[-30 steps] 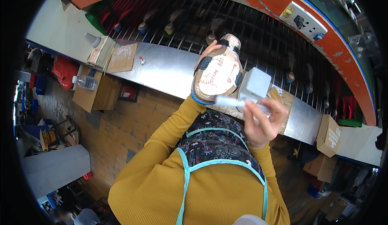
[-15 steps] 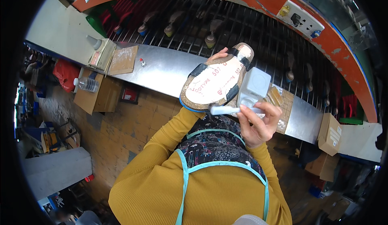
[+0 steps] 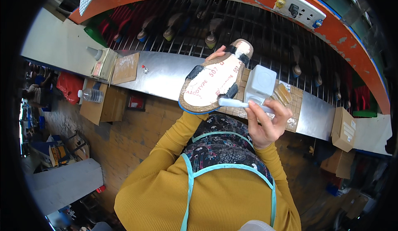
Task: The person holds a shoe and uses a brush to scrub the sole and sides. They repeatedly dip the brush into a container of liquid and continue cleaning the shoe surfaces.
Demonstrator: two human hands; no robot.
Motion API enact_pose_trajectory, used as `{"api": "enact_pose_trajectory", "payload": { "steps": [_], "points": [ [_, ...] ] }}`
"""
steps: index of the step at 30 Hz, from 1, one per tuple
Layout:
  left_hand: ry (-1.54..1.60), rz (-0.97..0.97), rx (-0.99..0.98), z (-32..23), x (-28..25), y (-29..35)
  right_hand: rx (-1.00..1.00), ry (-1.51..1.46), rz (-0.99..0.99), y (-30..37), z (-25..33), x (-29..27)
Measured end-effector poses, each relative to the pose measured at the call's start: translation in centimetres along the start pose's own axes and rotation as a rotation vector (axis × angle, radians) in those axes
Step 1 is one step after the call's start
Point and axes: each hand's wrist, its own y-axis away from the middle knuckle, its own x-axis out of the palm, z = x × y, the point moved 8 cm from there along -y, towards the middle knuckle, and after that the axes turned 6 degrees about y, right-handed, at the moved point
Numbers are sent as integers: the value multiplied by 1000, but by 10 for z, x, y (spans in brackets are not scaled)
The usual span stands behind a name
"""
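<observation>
My left hand grips a sandal from behind, and only its fingertips show at the far edge. The sandal's underside faces up: a white insole board with red printing, a brown rim and black strap ends folded over it. My right hand pinches a pale brush with a slim handle. The brush head meets the sandal's near right edge beside a black strap end; its bristles are hard to make out. Just beyond my right fingers stands a white square container.
A woven mat lies under the container, with an amber block beside it. Behind the metal counter runs a rack of bars holding several shoe-like pieces. At left are a brown board and small red-capped item; a cardboard box stands right.
The sandal has shifted slightly left. The brush head now reaches the sandal's near right edge, while my right hand stays in nearly the same place. The whole view has turned a little.
</observation>
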Motion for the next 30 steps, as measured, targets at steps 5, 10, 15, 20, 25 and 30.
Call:
{"api": "enact_pose_trajectory", "payload": {
  "steps": [5,10,15,20,25,30],
  "points": [
    [-16,32,56,-9,-2,-1,8,-140,87,-4,5,-3],
    [-118,-5,69,-10,0,-2,15,-102,86,-22,6,13],
    [-431,-29,211,-27,1,0,-26,-247,234,-3,3,2],
    [-335,-25,90,-13,-32,13,635,-213,435,79,-103,19],
    [504,-360,-156,-12,-72,29,604,401,478,173,-166,30],
    [935,-34,-236,-22,-54,19,449,505,462,183,-175,53]
  ]
}}
